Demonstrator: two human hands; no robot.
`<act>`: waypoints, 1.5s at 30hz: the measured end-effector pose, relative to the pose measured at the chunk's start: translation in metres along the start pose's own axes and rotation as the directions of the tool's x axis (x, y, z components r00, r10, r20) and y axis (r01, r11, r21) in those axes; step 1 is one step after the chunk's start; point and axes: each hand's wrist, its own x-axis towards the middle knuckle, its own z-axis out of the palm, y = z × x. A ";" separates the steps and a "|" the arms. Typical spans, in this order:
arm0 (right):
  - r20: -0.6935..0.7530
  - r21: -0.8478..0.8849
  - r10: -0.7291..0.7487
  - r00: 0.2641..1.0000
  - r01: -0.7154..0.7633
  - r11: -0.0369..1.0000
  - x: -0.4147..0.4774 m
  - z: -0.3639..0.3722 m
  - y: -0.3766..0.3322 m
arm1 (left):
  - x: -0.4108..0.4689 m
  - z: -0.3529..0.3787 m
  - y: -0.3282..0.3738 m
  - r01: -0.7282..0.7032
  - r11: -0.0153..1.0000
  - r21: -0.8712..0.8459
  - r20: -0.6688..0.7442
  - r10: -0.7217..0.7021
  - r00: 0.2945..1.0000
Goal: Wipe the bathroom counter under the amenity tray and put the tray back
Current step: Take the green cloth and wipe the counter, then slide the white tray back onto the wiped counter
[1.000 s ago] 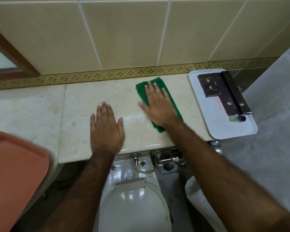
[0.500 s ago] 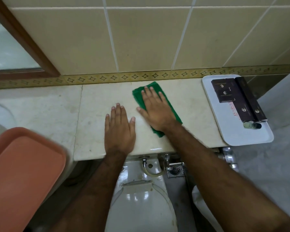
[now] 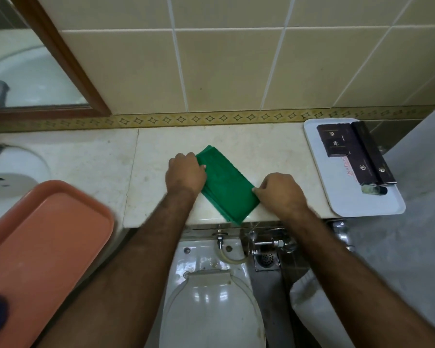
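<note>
Both hands, left hand (image 3: 185, 172) and right hand (image 3: 280, 193), grip closed pinching green cloth (image 3: 225, 189) edges on surface (image 3: 161, 146), likely refolding mid-wipe; next, white tray (image 3: 337, 194) goes back.

Soft, even indoor light with a warm yellowish cast falls across the scene, leaving only faint shadows. White glare shines on the toilet lid (image 3: 211, 315). The orange tray (image 3: 43, 249) at lower left is blurred. Wide-angle distortion bends the wall tiles (image 3: 226, 69) toward the edges.
</note>
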 end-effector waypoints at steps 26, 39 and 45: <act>-0.048 0.200 -0.278 0.959 0.282 0.939 0.012 0.076 -0.245 | 0.052 -0.130 -0.220 0.223 0.961 0.166 -0.092 -0.210 0.973; -0.259 -0.389 -0.536 0.804 0.421 0.819 0.017 -0.016 -0.141 | 0.031 -0.127 -0.119 -0.261 0.952 0.162 -0.178 0.289 0.941; -0.399 -0.390 -0.398 0.826 0.240 0.889 0.011 -0.110 -0.039 | 0.024 -0.129 0.012 -0.452 0.874 0.177 -0.227 0.484 0.845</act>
